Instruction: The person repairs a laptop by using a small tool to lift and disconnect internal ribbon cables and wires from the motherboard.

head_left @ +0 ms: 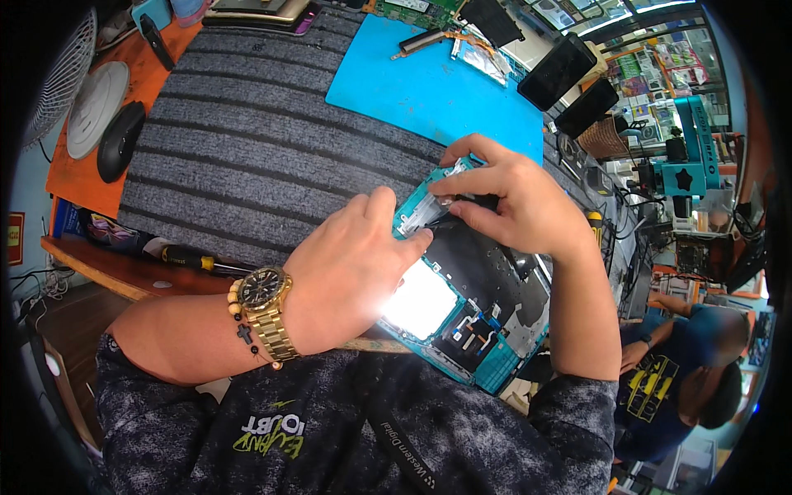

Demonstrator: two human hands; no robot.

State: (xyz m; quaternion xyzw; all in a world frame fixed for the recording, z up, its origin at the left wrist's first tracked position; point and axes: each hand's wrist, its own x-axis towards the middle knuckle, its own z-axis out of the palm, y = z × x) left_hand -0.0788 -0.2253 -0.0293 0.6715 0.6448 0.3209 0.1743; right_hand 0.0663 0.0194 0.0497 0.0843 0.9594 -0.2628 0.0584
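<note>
White and green lettering stands on the person's dark shirt point(268, 435); white lettering on the black strap point(403, 452); yellow print on a co-worker's shirt point(652, 388); dark lettering on a teal machine point(704, 140) beyond the grey mat's point(247, 148) right edge.

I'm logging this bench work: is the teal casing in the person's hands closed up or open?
Open: the teal casing shows its inner side, and small blue parts lie exposed with no cover over them.
</note>
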